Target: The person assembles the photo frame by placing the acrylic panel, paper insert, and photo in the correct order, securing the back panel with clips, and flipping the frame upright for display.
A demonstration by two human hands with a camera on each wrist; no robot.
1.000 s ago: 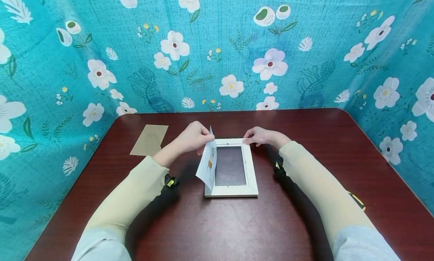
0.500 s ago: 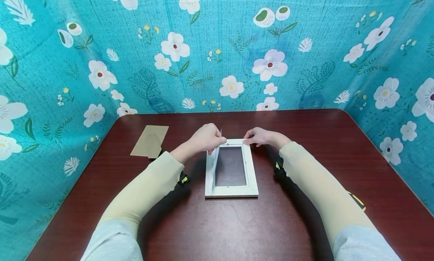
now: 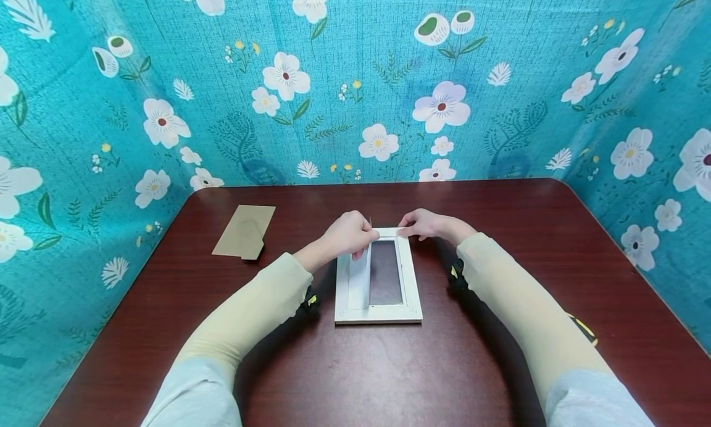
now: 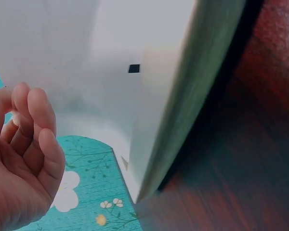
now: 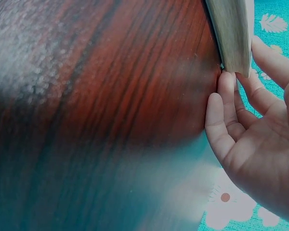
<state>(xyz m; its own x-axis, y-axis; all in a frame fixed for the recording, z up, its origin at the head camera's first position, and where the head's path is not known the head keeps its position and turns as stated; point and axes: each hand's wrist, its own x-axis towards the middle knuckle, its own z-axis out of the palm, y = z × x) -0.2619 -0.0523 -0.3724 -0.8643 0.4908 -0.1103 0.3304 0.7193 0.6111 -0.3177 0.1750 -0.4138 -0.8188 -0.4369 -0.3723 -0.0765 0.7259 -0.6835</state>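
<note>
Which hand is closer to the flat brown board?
Left: the left hand is over the white frame, right of the brown board; the right hand is farther right, at the frame's corner.

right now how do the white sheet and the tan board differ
The white sheet bends up from the white frame, while the tan board lies on the table. The left hand pinches the sheet; no hand touches the board. The sheet looks white, the board tan. Both look thin.

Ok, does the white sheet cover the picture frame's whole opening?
No, the white sheet covers only the left part, and a dark pane shows at right inside the picture frame.
</note>
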